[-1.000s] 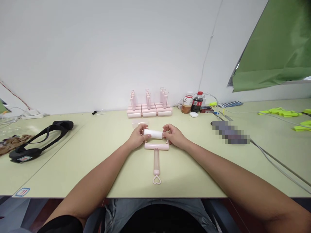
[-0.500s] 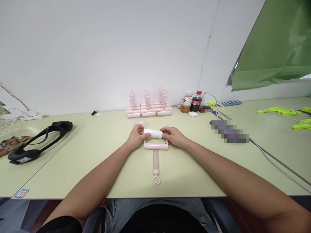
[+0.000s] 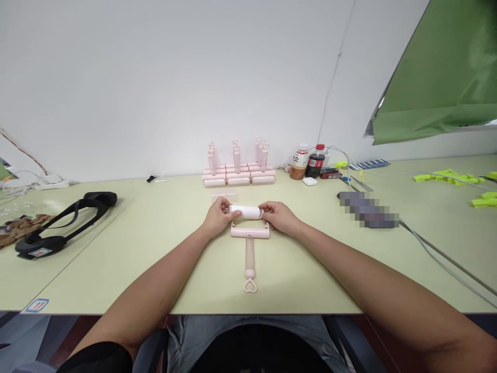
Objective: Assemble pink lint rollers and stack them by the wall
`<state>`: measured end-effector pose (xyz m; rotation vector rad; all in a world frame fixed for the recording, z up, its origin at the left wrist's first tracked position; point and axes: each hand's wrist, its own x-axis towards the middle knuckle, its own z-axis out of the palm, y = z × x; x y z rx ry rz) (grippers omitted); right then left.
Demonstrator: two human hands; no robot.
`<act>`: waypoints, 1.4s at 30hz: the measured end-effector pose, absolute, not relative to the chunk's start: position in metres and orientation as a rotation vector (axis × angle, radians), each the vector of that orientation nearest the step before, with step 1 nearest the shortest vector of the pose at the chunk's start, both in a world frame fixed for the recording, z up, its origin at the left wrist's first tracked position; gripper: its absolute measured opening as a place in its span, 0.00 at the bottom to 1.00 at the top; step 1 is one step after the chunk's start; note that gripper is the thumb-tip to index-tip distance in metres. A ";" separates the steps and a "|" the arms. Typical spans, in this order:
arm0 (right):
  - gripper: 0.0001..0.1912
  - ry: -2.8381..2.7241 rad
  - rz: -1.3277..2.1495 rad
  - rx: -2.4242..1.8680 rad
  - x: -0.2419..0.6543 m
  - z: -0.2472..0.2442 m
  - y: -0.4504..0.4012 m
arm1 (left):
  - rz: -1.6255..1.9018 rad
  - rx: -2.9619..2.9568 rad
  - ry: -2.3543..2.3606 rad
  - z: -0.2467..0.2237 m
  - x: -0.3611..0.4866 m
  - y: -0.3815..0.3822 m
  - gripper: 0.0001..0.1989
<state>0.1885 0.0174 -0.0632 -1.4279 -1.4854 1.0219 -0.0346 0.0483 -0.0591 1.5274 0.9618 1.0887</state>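
Note:
A white lint roller refill (image 3: 248,212) lies crosswise between my two hands. My left hand (image 3: 219,216) grips its left end, the thumb laid along the front. At the right end, where a greyish rim shows, the fingers of my right hand (image 3: 278,215) are closed on it. Just in front of the roll, a pink lint roller handle (image 3: 250,255) rests on the table, its forked head toward the roll and its heart-shaped loop toward me. A clear pinkish plastic cover (image 3: 224,195) lies behind my left hand.
Several pink lint rollers (image 3: 238,178) stand in rows by the wall. Right of them are an amber drink bottle (image 3: 298,165), a cola bottle (image 3: 315,162) and a white case (image 3: 309,181). A black headset (image 3: 66,228) lies left; a pixelated dark object (image 3: 367,209) and cables lie right.
The roll has turned more level, and its right end now shows a greyish rim by my right fingers. Both hands stay nearly in place; the whole view has shifted slightly.

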 end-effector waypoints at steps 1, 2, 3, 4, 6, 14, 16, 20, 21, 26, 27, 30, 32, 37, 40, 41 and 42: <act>0.14 -1.503 0.993 -1.443 0.189 -0.064 0.018 | 1.084 1.526 0.961 -0.059 -0.035 0.048 0.26; 0.14 -1.522 0.961 -1.457 0.190 -0.064 0.018 | 1.081 1.526 0.963 -0.060 -0.035 0.049 0.26; 0.15 -1.544 0.926 -1.468 0.190 -0.064 0.018 | 1.082 1.530 0.970 -0.060 -0.035 0.049 0.26; 0.15 -1.566 0.889 -1.477 0.191 -0.063 0.018 | 1.086 1.539 0.983 -0.061 -0.035 0.050 0.26; 0.15 -1.608 0.819 -1.498 0.192 -0.062 0.018 | 1.096 1.557 1.013 -0.062 -0.036 0.051 0.26; 0.10 -1.747 0.698 -1.584 0.191 -0.053 0.012 | 1.154 1.335 1.029 -0.057 -0.034 0.051 0.31; 0.09 -1.783 0.703 -1.585 0.191 -0.052 0.011 | 1.185 1.250 1.019 -0.054 -0.033 0.051 0.33; 0.12 -1.839 0.693 -1.595 0.192 -0.050 0.009 | 1.209 1.167 0.987 -0.052 -0.032 0.052 0.34; 0.12 -1.846 0.687 -1.595 0.192 -0.050 0.009 | 1.210 1.152 0.978 -0.052 -0.032 0.052 0.34; 0.17 -1.765 0.645 -1.554 0.191 -0.050 0.009 | 1.194 1.090 0.931 -0.050 -0.030 0.049 0.34; 0.17 -1.741 0.636 -1.501 0.191 -0.051 0.009 | 1.191 1.079 0.918 -0.049 -0.029 0.048 0.34; 0.16 -1.641 0.666 -1.307 0.189 -0.050 0.008 | 1.176 1.093 0.877 -0.045 -0.028 0.044 0.33; 0.17 -1.539 0.770 -1.219 0.188 -0.049 0.008 | 1.148 1.150 0.846 -0.042 -0.027 0.041 0.33; 0.23 -1.299 0.960 -0.998 0.180 -0.041 0.005 | 1.073 1.280 0.792 -0.040 -0.023 0.035 0.32; 0.22 -1.310 0.946 -0.981 0.174 -0.033 0.005 | 1.093 1.340 0.776 -0.041 -0.020 0.034 0.31; 0.20 -1.328 0.926 -0.992 0.172 -0.029 0.006 | 1.135 1.351 0.785 -0.041 -0.019 0.034 0.31; 0.20 -1.343 0.894 -1.003 0.172 -0.025 0.008 | 1.193 1.354 0.808 -0.041 -0.019 0.035 0.30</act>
